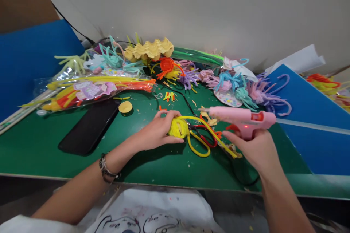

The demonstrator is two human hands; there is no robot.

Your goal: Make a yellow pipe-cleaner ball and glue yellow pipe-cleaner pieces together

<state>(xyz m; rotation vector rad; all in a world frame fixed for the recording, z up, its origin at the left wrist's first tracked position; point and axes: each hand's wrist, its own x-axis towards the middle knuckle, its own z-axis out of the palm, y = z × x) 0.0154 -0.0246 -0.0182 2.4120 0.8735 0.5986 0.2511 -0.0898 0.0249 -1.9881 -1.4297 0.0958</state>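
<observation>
Clock directions taken as seen by the wearer, 12 toward the wall.

Held in the left hand [154, 131]: yellow wound ball [178, 128], fingers curled over its far side, thumb along its near side. Directly at 3 o'clock of the left hand; between 9 and 10 o'clock of the right hand [259, 149], well apart from it. Cannot tell whether resting on the green surface [153, 171] or lifted slightly.

Trailing from the ball toward 4 o'clock: yellow strand [202, 155], with one loop and a long run.

Grasped by the handle in the right hand: pink glue gun [232, 114], small red light lit, nozzle aimed toward 9 o'clock. Nozzle tip at 2 o'clock of the ball, not touching it.

Just beside the ball at 3 o'clock, partly under the strand: red-handled scissors [203, 139].

Near the left hand: cut yellow and orange bits [170, 96] at 1 o'clock, pale yellow disc [125, 107] at 10, black phone [89, 127] at 9.

Farther off at 12: egg-carton piece [150, 49].
</observation>
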